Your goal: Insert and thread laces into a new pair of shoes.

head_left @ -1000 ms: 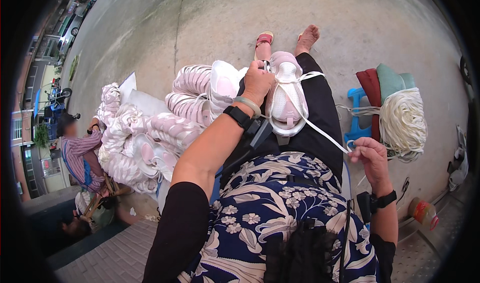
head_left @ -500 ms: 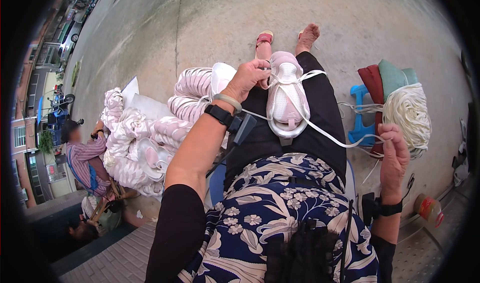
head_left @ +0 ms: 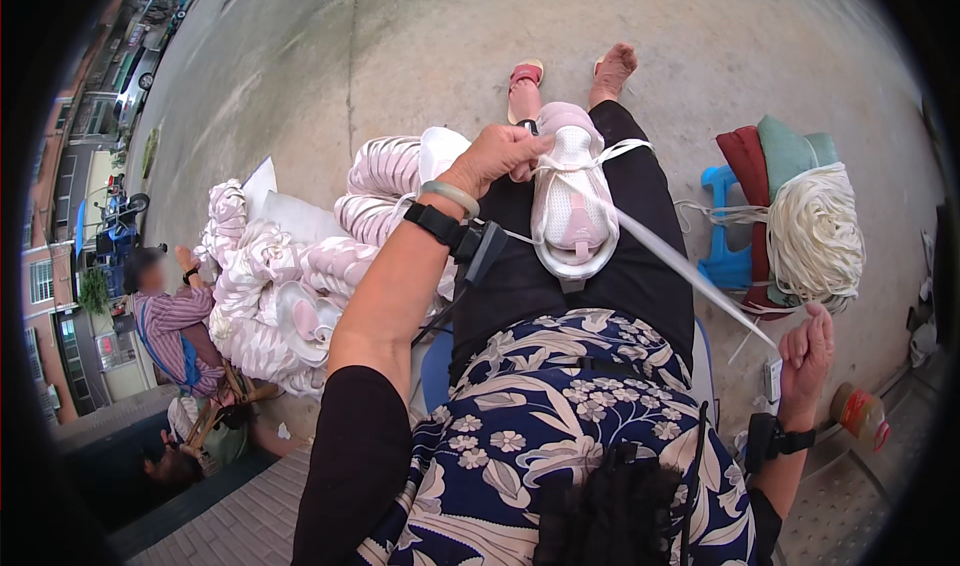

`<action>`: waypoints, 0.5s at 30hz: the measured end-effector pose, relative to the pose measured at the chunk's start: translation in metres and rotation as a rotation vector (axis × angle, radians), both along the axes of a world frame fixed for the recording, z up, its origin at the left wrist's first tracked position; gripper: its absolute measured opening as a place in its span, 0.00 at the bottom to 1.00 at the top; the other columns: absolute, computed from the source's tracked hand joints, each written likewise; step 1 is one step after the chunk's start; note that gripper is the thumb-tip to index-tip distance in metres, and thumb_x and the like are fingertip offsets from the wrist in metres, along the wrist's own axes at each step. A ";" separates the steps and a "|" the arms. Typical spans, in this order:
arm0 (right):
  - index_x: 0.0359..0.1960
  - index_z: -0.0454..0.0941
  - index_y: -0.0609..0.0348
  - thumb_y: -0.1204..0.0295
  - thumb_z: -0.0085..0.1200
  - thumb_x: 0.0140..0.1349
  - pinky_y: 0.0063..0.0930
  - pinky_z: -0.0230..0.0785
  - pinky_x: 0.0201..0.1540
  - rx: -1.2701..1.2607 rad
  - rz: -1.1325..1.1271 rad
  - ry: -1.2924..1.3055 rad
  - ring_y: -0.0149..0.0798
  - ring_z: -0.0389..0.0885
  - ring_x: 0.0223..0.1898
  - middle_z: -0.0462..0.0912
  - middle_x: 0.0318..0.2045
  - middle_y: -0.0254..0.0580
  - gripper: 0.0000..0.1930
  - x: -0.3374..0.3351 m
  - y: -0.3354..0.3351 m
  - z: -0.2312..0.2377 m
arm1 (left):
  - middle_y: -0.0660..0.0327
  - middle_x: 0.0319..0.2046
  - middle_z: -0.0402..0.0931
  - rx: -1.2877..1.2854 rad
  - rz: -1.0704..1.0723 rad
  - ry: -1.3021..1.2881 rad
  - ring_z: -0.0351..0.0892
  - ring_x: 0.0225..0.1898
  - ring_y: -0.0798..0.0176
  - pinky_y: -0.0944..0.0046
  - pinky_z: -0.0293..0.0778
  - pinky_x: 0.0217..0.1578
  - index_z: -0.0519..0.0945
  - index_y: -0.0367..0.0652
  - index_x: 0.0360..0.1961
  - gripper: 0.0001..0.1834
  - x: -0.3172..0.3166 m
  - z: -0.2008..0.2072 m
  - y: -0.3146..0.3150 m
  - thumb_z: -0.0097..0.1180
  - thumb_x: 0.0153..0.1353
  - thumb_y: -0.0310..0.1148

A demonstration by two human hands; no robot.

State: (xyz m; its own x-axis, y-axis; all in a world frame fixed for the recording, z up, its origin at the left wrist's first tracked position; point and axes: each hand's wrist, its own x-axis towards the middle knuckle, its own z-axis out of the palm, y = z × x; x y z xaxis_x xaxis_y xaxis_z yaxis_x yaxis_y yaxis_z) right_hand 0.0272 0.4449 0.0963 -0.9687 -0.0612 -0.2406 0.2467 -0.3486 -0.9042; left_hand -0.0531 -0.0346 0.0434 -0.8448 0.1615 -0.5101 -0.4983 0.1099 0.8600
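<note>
A pale pink and white sneaker [head_left: 566, 191] rests on my lap, its toe pointing away from me. My left hand [head_left: 500, 156] is closed at the shoe's left edge, thumb and fingertips pinching there; exactly what lies between them is partly hidden. From the shoe's right side a white shoelace [head_left: 690, 271], blurred by motion, runs taut to my right hand [head_left: 806, 354]. That hand is closed around the lace end, low on the right. Another stretch of lace curls off the shoe's upper right side. A small pale flat piece [head_left: 773, 379] shows beside my right wrist.
Bundled pink-and-white shoe parts [head_left: 270, 296] are heaped at my left. On the right, a blue stool [head_left: 722, 236] carries red and green cloth and a hank of white laces [head_left: 815, 231]. A plastic jar [head_left: 858, 416] stands lower right. Another person [head_left: 180, 316] sits far left.
My right hand has moved down and slightly right, pulling the slack lace into a straight line. My left hand has shifted slightly along the shoe's left edge.
</note>
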 end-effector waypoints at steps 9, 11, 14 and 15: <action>0.44 0.71 0.53 0.64 0.45 0.65 0.14 0.47 0.14 0.205 -0.280 -0.394 0.19 0.49 0.10 0.54 0.12 0.21 0.10 0.062 0.154 -0.086 | 0.67 0.27 0.75 0.055 0.233 0.198 0.72 0.28 0.76 0.76 0.68 0.34 0.77 0.41 0.33 0.13 0.000 -0.030 0.015 0.56 0.59 0.41; 0.34 0.73 0.49 0.62 0.49 0.62 0.14 0.44 0.13 0.503 -0.572 -0.608 0.18 0.48 0.10 0.53 0.11 0.19 0.07 0.071 0.165 -0.090 | 0.67 0.27 0.75 0.066 0.277 0.173 0.72 0.31 0.76 0.74 0.69 0.38 0.78 0.42 0.33 0.12 0.005 -0.037 0.016 0.55 0.59 0.40; 0.23 0.69 0.47 0.63 0.52 0.59 0.15 0.44 0.13 0.672 -0.379 -0.536 0.18 0.50 0.11 0.56 0.13 0.19 0.09 0.050 0.131 -0.091 | 0.68 0.27 0.75 0.003 0.316 0.203 0.71 0.30 0.76 0.74 0.69 0.35 0.77 0.40 0.33 0.11 0.012 -0.039 0.017 0.53 0.60 0.38; 0.21 0.66 0.47 0.65 0.52 0.58 0.15 0.45 0.15 0.692 -0.195 -0.401 0.18 0.52 0.13 0.57 0.14 0.19 0.11 0.036 0.107 -0.089 | 0.68 0.27 0.75 -0.050 0.336 0.225 0.71 0.30 0.75 0.74 0.69 0.34 0.77 0.39 0.32 0.11 0.014 -0.039 0.019 0.53 0.60 0.37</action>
State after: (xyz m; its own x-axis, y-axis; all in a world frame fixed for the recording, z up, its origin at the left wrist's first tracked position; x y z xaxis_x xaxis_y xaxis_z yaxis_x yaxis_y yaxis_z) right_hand 0.0633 0.5521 0.0070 -0.7789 0.3884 -0.4923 0.5894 0.1854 -0.7863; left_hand -0.0393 -0.0156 0.0047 -0.9376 -0.1631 -0.3070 -0.3138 0.0173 0.9493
